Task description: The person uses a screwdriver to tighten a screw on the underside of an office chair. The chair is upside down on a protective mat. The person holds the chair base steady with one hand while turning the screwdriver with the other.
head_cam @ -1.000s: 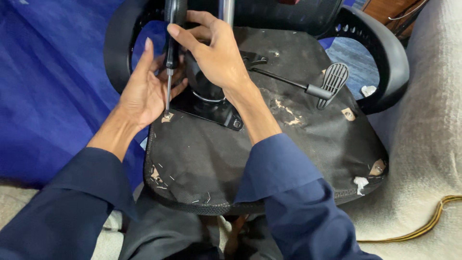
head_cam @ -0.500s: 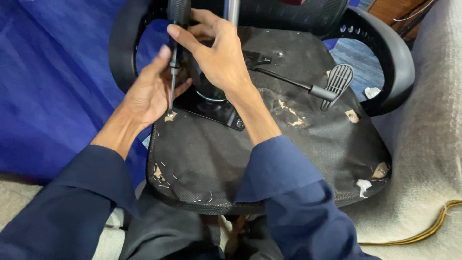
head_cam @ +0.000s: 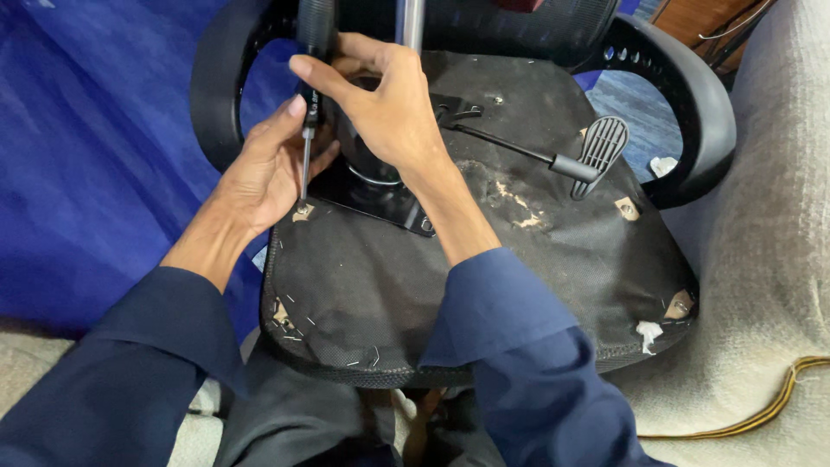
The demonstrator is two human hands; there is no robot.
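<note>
Screwdriver [head_cam: 309,104] — upright, tip at the left edge of the overturned chair seat [head_cam: 519,251]; right hand [head_cam: 389,108] clasps its black handle, left hand [head_cam: 264,173] steadies the shaft, fingers curled — beside the metal base plate [head_cam: 372,199].

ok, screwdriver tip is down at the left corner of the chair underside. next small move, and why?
Probably turn the screwdriver in place with downward pressure. Its tip sits on a fastener spot at the corner of the upturned seat base; the right hand grips the handle from above and the left hand steadies the shaft. Whether the tip is fully seated cannot be seen.
</note>
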